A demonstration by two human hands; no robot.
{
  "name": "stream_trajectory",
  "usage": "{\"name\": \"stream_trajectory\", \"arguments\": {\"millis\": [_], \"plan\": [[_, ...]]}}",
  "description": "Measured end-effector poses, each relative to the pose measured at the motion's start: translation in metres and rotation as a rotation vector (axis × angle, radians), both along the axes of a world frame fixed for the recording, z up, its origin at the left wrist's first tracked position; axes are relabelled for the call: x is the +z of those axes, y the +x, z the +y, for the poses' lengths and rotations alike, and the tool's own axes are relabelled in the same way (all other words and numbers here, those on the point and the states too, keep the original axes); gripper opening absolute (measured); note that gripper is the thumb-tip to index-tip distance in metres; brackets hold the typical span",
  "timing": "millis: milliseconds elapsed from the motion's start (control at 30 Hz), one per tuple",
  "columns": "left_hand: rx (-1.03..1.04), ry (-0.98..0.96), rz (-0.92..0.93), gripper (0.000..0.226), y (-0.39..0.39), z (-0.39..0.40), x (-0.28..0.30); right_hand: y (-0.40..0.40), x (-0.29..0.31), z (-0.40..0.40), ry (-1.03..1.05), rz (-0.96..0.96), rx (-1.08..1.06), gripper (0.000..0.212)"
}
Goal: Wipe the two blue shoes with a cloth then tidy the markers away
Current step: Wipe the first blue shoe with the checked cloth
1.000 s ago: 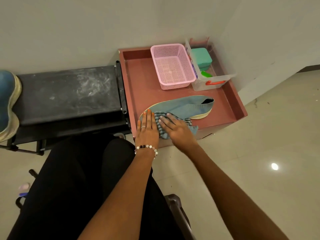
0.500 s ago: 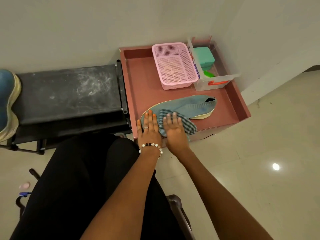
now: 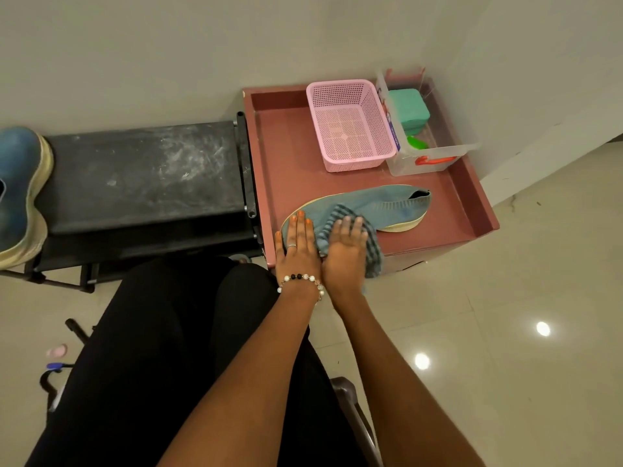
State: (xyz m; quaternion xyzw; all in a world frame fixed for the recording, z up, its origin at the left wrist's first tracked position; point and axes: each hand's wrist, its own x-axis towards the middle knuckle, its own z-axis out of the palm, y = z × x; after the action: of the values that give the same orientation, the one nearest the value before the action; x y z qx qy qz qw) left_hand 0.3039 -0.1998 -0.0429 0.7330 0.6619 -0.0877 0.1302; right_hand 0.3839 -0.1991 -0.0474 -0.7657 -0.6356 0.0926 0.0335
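The right hand [image 3: 345,246] is pressing the cloth [image 3: 365,246] flat-fingered onto the shoe [image 3: 381,207], and over the last second it has been sliding toward the toe end, until it is now lying right beside the left hand [image 3: 296,242]. The cloth, which was spread further toward the heel a moment ago, is now bunching under the palm, with one corner hanging over the near edge of the tray [image 3: 472,203]. The left hand is staying put, fingers straight and together, pinning the toe down; it is gripping nothing.

The shoe is lying on its side along the tray's near edge, toe to the left, heel opening to the right. The basket [image 3: 350,126] and the clear box [image 3: 435,153] are standing at the tray's far side, touching each other. The second shoe [image 3: 20,193] is sitting well to the left of the tray, on the bench [image 3: 145,176], half out of view.

Judging by this, the wiping stroke is reaching the toe, so this side is nearly covered; the other shoe and the markers are still waiting. No markers are plainly showing, though small coloured items are lying in the box.
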Motion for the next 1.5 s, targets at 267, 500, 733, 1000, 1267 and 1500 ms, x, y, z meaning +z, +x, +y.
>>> {"name": "stream_trajectory", "arguments": {"millis": [267,500,733,1000,1267,1500], "plan": [[-0.017,0.003,-0.009,0.059,0.001,0.000,-0.001,0.109,0.011,-0.002,0.093,-0.045,0.425,0.066],[0.021,0.001,-0.024,0.061,0.004,0.000,-0.003,0.030,0.009,0.008,0.005,-0.084,-0.087,0.063],[-0.004,-0.010,-0.007,0.061,0.003,0.000,-0.005,0.084,0.002,-0.003,-0.029,0.077,0.530,0.073],[0.010,-0.012,-0.033,0.060,0.004,0.001,-0.005,0.047,0.010,0.007,0.027,-0.113,-0.043,0.060],[0.005,-0.058,-0.022,0.066,0.003,0.002,-0.004,0.052,0.007,-0.008,0.015,0.055,0.540,0.073],[0.013,-0.057,-0.054,0.061,0.003,0.003,-0.003,0.092,0.020,0.003,0.019,-0.098,0.128,0.065]]}}
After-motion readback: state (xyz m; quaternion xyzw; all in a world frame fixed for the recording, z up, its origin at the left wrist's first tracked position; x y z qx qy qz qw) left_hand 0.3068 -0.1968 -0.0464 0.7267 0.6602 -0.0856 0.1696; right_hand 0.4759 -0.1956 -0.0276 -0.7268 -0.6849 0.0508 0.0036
